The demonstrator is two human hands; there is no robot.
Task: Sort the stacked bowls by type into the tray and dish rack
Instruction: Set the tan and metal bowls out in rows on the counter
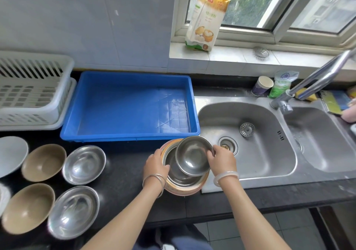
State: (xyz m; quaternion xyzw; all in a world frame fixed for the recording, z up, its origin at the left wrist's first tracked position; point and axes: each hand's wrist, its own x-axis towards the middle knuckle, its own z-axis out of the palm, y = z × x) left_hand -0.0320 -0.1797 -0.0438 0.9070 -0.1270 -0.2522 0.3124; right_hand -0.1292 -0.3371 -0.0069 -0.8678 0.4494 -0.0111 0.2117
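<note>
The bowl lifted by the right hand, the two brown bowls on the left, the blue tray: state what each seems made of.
Lifted bowl, held by the right hand: probably stainless steel, brushed grey with soft reflections. Brown bowls: matte tan, no glare; plastic or melamine perhaps, unclear. Blue tray: moulded plastic, uniform colour, scuffed floor.

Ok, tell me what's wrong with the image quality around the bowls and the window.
Head view: wide-angle distortion bows the window frame and faucet; bright glare streaks the steel bowls at left; the lower-left steel bowl smears at the frame edge; the tilted steel bowl in the right hand stays fairly sharp.
</note>
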